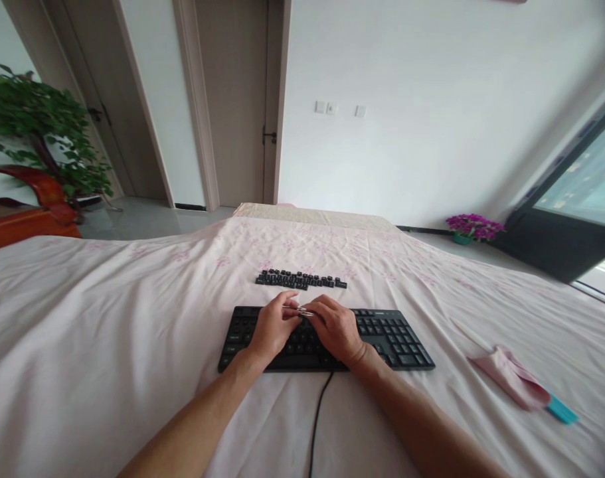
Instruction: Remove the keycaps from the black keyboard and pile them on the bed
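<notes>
A black keyboard (pixel 404 338) lies on the pale cloth, its left and middle parts largely covered by my hands. Slim silver tweezers (pixel 306 311) show between my two hands, just above the keys. My right hand (pixel 336 326) is closed on them from the right. From the other side, my left hand (pixel 276 325) pinches with thumb and fingers at their left end; whether a small piece is also in that pinch I cannot tell. Beyond the keyboard, loose black keycaps (pixel 299 280) lie in uneven rows.
A black cable (pixel 319 418) runs from the keyboard toward me. On the right are a pink cloth (pixel 514 380), a turquoise piece (pixel 562 409) and a thin pale stick (pixel 471 334). The flowered cloth (pixel 147 332) is wrinkled. Farther off stand a wooden chair (pixel 38 199) and purple flowers (pixel 474 226).
</notes>
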Tool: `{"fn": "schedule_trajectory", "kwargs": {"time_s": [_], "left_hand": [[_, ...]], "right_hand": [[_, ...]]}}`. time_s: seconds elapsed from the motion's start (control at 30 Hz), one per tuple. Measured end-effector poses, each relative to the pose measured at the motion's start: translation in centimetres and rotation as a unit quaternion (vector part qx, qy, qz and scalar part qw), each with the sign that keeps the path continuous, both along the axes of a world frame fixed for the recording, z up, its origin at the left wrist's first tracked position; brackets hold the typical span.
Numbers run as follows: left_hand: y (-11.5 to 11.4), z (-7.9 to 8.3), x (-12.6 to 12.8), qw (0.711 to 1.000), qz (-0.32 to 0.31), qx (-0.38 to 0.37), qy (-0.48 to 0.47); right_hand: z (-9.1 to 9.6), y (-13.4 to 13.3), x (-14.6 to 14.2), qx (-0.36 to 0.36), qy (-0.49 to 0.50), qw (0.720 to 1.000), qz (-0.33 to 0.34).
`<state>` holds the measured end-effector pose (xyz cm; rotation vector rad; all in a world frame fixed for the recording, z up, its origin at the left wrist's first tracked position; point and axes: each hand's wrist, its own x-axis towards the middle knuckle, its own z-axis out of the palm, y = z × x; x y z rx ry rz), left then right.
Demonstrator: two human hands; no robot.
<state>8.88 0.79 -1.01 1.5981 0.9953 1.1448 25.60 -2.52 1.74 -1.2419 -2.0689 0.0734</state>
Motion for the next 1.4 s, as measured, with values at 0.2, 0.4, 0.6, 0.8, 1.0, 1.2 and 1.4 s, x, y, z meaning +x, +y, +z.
{"fn": "schedule_trajectory", "kwargs": {"time_s": [0.2,0.4,0.6,0.8,1.0,1.2,1.4], "left_hand": [[-0.1,0.1,-0.1,1.000,0.006,0.004,0.001],[0.0,0.0,0.0,0.999,0.012,0.033,0.036],[-0.5,0.8,0.0,0.984,-0.022,0.105,0.139],[-0.7,1.1,-0.1,0.974,-0.020,0.136,0.179],[-0.6,0.9,-0.1,0.970,-0.025,0.143,0.195],[-0.5,0.8,-0.1,0.969,-0.026,0.151,0.194],[-0.6,1.0,-0.2,0.969,-0.029,0.146,0.198]], "right_hand": [[-0.7,0.3,-0.1,-0.030,-0.037,0.998,-0.029],[-0.1,1.4,0.6,-0.038,-0.023,0.994,-0.102],[1.3,4.5,2.5,-0.107,-0.060,0.975,-0.183],[0.6,7.6,2.8,-0.172,-0.113,0.952,-0.226],[0.3,8.7,2.1,-0.182,-0.144,0.946,-0.227],[0.3,9.3,1.8,-0.184,-0.160,0.943,-0.225],[0.1,9.4,1.8,-0.183,-0.168,0.942,-0.226]]}}
